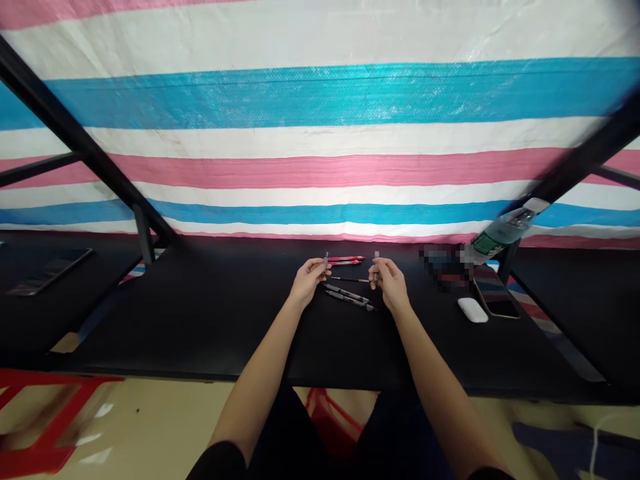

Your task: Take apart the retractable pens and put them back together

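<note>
Over the black table, my left hand (309, 280) pinches a small grey pen part (326, 261), held upright between thumb and fingers. My right hand (391, 281) is closed on a clear, pale pen part (377, 256), also upright. Between the hands a thin dark refill (350, 279) lies on the table. Just behind it are red pens (346, 260), side by side. Nearer to me, two grey and black pens (349, 297) lie slanted, close together.
At the right lie a white case (473, 310), a phone (497, 300) and a tilted plastic bottle (505, 233) beside a blurred patch. Another phone (53, 271) rests on the left table. Black metal bars slope down at both sides before a striped sheet (320, 173).
</note>
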Action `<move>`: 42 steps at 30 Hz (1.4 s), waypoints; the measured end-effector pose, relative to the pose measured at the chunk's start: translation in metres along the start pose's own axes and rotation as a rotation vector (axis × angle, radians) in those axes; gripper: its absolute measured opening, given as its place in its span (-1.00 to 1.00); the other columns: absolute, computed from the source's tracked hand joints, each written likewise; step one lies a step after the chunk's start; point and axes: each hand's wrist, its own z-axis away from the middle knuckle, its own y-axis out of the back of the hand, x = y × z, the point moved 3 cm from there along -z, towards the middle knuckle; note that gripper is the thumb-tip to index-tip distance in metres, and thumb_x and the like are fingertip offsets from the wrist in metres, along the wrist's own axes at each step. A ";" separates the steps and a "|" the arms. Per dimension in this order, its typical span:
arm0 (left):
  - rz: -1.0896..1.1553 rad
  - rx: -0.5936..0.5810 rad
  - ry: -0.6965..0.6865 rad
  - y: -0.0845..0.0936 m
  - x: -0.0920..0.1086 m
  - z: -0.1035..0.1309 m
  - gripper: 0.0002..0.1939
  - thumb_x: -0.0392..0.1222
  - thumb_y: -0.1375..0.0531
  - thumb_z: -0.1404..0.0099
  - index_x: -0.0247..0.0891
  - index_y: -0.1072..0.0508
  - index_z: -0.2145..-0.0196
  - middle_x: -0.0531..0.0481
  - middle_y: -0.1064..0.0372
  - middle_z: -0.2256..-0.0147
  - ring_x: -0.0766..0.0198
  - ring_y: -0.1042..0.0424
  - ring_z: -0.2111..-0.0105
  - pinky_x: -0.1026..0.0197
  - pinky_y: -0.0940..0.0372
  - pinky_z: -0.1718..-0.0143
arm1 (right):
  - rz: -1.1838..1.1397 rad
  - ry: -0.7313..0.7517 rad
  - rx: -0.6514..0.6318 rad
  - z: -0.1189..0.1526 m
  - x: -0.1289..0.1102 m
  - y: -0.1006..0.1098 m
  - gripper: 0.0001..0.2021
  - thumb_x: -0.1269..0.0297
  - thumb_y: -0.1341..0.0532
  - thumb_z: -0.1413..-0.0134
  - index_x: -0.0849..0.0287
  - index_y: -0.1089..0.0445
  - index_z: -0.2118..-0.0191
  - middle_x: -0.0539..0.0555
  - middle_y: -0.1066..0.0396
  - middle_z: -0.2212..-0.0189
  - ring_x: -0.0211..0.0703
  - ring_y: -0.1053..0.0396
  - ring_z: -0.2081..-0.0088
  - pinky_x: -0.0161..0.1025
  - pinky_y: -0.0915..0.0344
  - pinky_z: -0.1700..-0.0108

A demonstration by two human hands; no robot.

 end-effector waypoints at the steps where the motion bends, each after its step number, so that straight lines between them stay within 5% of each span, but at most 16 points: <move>1: 0.008 -0.007 0.013 0.000 0.000 0.000 -0.66 -0.05 -0.32 -0.10 -0.29 -0.40 0.23 -0.17 -0.50 0.21 0.27 -0.48 0.33 0.25 -0.28 0.36 | -0.044 -0.035 0.013 -0.001 0.001 0.001 -0.70 0.00 -0.29 0.03 0.13 -0.38 0.30 -0.02 -0.37 0.53 -0.29 -0.27 0.59 -0.36 -0.12 0.68; 14: 0.109 0.014 0.121 -0.001 0.001 0.000 -0.86 -0.25 -0.15 -0.25 -0.28 -0.42 0.22 -0.15 -0.51 0.22 0.28 -0.50 0.35 0.21 -0.32 0.30 | -0.236 -0.220 0.043 -0.001 0.004 0.002 -0.79 0.20 -0.23 -0.09 0.14 -0.40 0.15 0.09 -0.53 0.37 -0.19 -0.48 0.42 -0.31 -0.41 0.52; 22: 0.196 0.054 0.187 -0.006 0.009 0.006 -0.80 -0.41 -0.11 -0.21 -0.33 -0.42 0.20 -0.09 -0.47 0.34 0.35 -0.46 0.44 0.28 -0.30 0.34 | -0.227 -0.246 0.033 0.001 0.001 0.000 -0.78 0.19 -0.24 -0.11 0.16 -0.40 0.15 0.10 -0.54 0.36 -0.15 -0.52 0.37 -0.28 -0.48 0.42; 42: 0.152 0.032 0.066 0.000 0.005 0.003 -0.68 -0.28 -0.31 -0.05 -0.30 -0.41 0.20 0.01 -0.39 0.35 0.38 -0.40 0.41 0.30 -0.28 0.35 | -0.062 -0.121 -0.036 -0.001 0.005 -0.001 -0.58 0.16 -0.43 0.27 0.15 -0.41 0.21 0.02 -0.46 0.42 -0.23 -0.40 0.45 -0.32 -0.26 0.53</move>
